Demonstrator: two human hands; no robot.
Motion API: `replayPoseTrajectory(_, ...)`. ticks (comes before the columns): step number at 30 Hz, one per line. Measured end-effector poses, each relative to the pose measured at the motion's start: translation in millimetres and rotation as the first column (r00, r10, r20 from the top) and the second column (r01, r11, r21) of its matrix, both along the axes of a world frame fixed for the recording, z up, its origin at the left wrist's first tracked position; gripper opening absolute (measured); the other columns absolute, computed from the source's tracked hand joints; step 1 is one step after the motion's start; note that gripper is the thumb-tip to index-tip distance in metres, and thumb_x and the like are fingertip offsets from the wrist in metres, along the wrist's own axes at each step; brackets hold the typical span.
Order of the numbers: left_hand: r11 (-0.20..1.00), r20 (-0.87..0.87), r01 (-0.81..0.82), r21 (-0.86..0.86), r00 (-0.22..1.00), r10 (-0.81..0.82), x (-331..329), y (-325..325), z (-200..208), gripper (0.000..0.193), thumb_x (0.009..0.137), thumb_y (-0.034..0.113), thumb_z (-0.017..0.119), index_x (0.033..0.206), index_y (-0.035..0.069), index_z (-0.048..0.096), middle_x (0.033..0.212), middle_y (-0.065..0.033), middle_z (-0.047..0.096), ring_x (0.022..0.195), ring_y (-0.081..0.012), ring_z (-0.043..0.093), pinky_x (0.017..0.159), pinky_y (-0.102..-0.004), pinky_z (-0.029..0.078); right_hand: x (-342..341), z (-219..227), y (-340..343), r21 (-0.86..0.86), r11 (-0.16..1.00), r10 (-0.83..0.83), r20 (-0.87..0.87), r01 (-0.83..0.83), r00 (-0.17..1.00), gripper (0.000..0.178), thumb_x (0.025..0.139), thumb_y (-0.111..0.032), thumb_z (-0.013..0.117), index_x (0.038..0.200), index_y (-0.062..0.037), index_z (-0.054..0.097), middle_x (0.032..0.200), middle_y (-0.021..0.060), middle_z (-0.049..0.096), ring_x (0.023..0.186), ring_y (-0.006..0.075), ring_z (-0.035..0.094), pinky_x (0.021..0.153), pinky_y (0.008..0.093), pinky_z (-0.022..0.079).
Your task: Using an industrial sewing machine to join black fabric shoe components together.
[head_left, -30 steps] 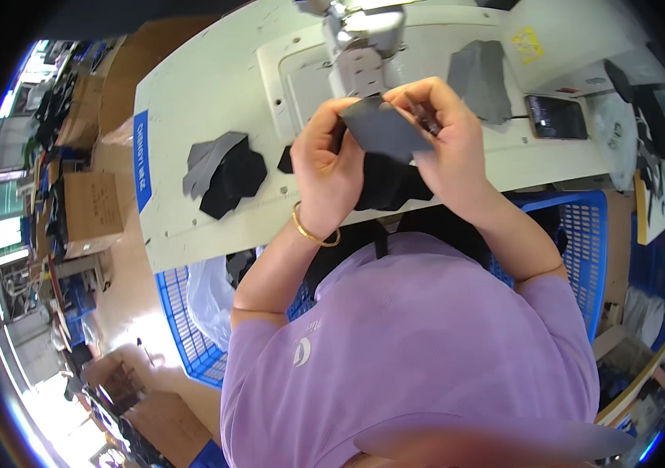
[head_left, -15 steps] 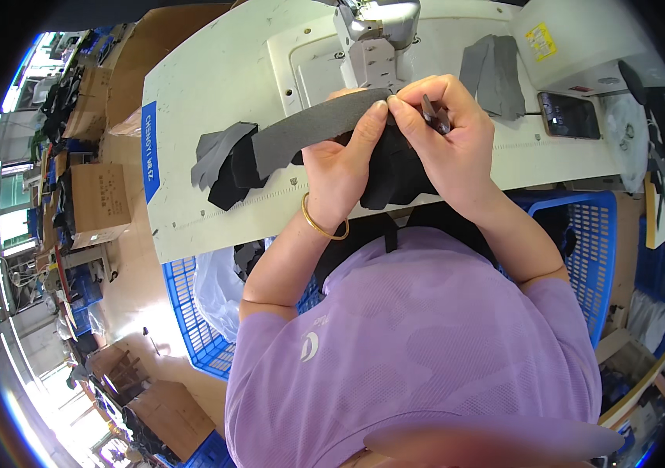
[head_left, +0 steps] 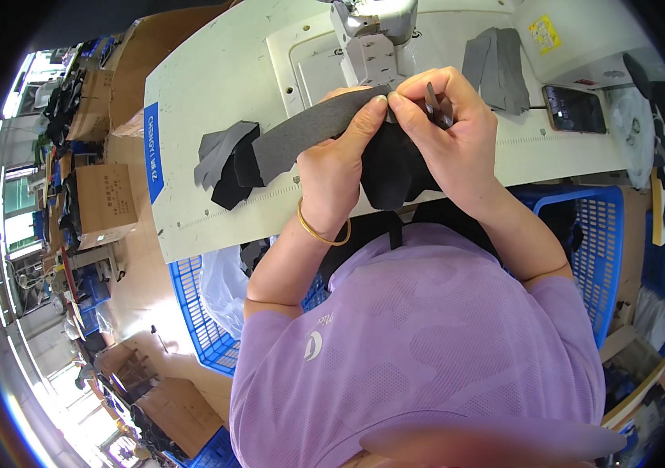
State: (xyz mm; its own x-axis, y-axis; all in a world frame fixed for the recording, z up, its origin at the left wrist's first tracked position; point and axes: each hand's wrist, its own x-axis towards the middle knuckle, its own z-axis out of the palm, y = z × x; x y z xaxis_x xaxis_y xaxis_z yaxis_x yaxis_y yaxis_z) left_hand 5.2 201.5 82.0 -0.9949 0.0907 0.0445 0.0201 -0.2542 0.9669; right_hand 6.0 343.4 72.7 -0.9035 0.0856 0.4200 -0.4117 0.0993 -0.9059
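Note:
A long grey fabric strip (head_left: 301, 129) curves leftward from my fingertips, over the white table. My left hand (head_left: 334, 164) is closed on it, thumb pressed near its right end. Pinching that same end is my right hand (head_left: 463, 148), its thumb and index finger meeting the left thumb. A small pair of dark metal thread snips (head_left: 439, 111) is tucked in the curled fingers of my right hand. Black fabric (head_left: 392, 168) hangs beneath both hands, at the table's near edge. The strip's left end lies by a pile of grey pieces (head_left: 218, 152) and a black piece (head_left: 231, 183).
The sewing machine (head_left: 370, 54) stands just beyond my hands. Grey fabric pieces (head_left: 496, 70) and a phone (head_left: 574, 109) lie to the right on the table (head_left: 192, 101). Blue plastic baskets (head_left: 601, 257) sit below the near edge on both sides.
Both hands stay together at the strip's end, with only slight finger movement. The whole view has shifted a little. Nothing has been let go.

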Motion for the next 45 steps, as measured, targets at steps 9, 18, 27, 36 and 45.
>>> replayPoseTrajectory(9,0.995,-0.078,-0.103,0.016,0.992,0.104,-2.5,7.1,-3.8,0.013,0.093,0.011,0.066,0.1,-0.001,0.067,0.086,0.0001,0.064,0.076,-0.0059,0.056,0.069,-0.0201,0.047,-3.4,-7.2,-1.5,-0.002,1.0,-0.015,-0.058,0.014,0.998,0.008,0.091,-0.001,0.064,0.091,-0.0024,0.057,0.085,0.0015,0.063,0.069,0.0014,0.051,0.058,0.0175,0.041)
replayPoseTrajectory(18,0.988,-0.121,-0.148,-0.033,0.982,0.143,-3.4,5.6,-4.7,0.015,0.095,0.014,0.064,0.1,0.0,0.065,0.086,0.0006,0.063,0.077,-0.0051,0.054,0.07,-0.0191,0.045,13.5,6.3,4.3,-0.026,0.997,0.077,0.199,-0.074,0.977,0.013,0.091,-0.012,0.065,0.091,0.0007,0.063,0.067,0.0007,0.062,0.063,0.0026,0.055,0.056,0.0199,0.043)
replayPoseTrajectory(27,0.981,0.007,-0.118,0.154,0.993,0.118,-5.3,7.6,-3.9,0.016,0.093,0.013,0.066,0.1,-0.001,0.064,0.088,-0.0034,0.064,0.078,-0.0076,0.057,0.071,-0.021,0.047,13.0,0.7,1.4,-0.04,0.999,0.019,0.147,-0.014,0.989,0.01,0.091,-0.01,0.065,0.089,-0.0001,0.064,0.063,-0.0016,0.057,0.058,0.0004,0.047,0.051,0.0187,0.038)
replayPoseTrajectory(36,0.99,-0.069,-0.138,0.008,0.988,0.138,-7.8,5.8,-7.7,0.017,0.094,0.01,0.062,0.103,-0.005,0.062,0.088,-0.0083,0.065,0.076,-0.0128,0.062,0.067,-0.0241,0.05,15.7,1.8,6.8,-0.205,0.974,0.146,0.254,-0.094,0.956,0.019,0.096,-0.016,0.06,0.087,-0.0006,0.065,0.059,-0.0034,0.055,0.05,0.0005,0.045,0.044,0.0189,0.035)
replayPoseTrajectory(45,0.988,-0.034,-0.155,0.007,0.987,0.155,-8.8,5.4,-7.6,0.014,0.09,0.01,0.07,0.099,-0.001,0.066,0.089,-0.0025,0.066,0.076,-0.0081,0.058,0.067,-0.0216,0.047,15.2,1.9,7.8,-0.061,0.996,0.074,0.193,-0.063,0.978,0.018,0.094,-0.016,0.062,0.087,0.0,0.067,0.06,-0.0009,0.061,0.05,0.0012,0.049,0.046,0.02,0.037)
